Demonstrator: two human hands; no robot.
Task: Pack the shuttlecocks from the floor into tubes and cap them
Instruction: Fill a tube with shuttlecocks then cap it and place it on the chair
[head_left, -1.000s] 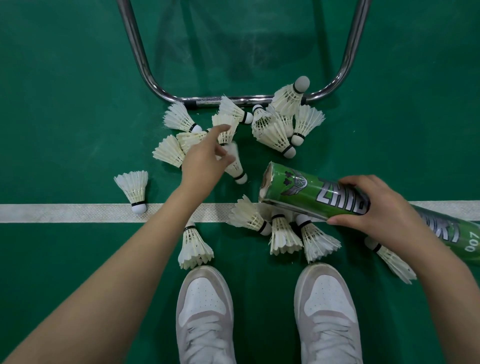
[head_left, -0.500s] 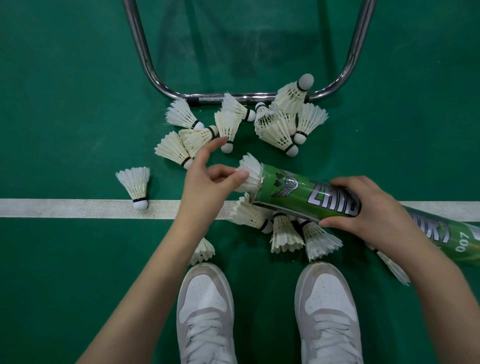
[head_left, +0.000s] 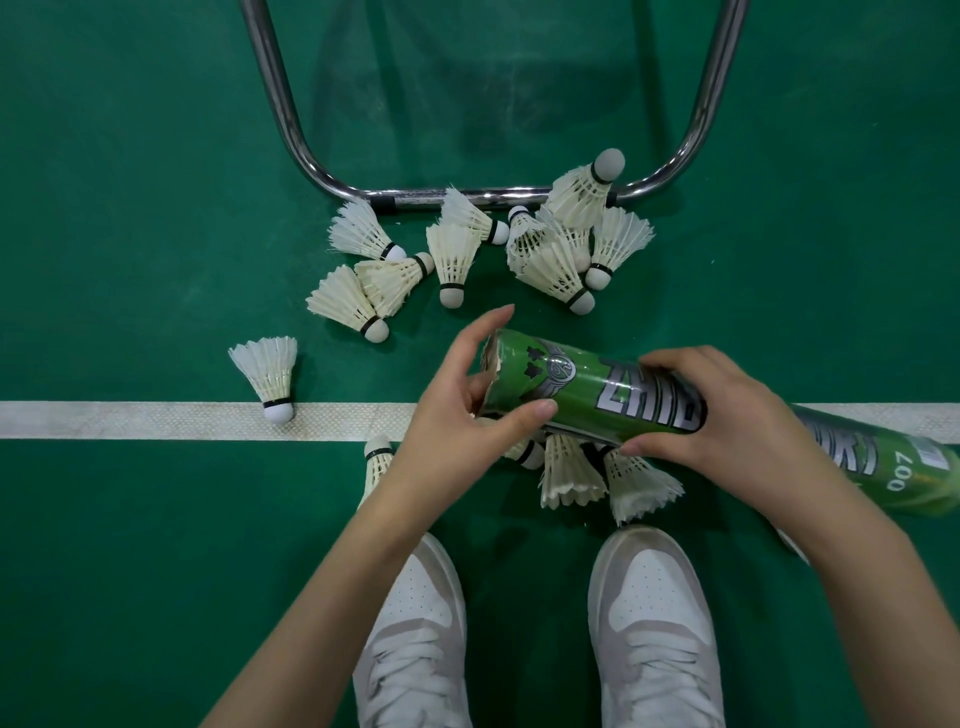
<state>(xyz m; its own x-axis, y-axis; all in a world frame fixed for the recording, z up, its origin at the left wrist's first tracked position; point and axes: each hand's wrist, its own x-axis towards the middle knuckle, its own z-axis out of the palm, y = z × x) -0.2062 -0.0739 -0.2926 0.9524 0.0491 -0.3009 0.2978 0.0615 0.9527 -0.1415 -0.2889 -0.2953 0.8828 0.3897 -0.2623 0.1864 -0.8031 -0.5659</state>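
A green shuttlecock tube (head_left: 582, 395) lies nearly level above the floor, and my right hand (head_left: 727, 415) grips its middle. My left hand (head_left: 452, 415) is at the tube's open left mouth, thumb against the tube's underside, index finger lifted over the rim, middle fingers pressing into the opening. No shuttlecock shows at the mouth. Several white feather shuttlecocks (head_left: 452, 254) lie in a pile beyond the tube. One shuttlecock (head_left: 267, 371) stands alone on the left. Others (head_left: 571, 467) lie under the tube, and one (head_left: 378, 457) sits beside my left wrist.
A chrome tube frame (head_left: 280, 104) curves across the floor just behind the pile. A white court line (head_left: 130, 421) runs left to right on the green floor. My two white shoes (head_left: 415, 623) (head_left: 654, 613) stand just below the tube.
My left hand picked a shuttlecock from the pile, brought it to the tube mouth and pushed it inside; it no longer shows. My right hand kept hold of the tube.
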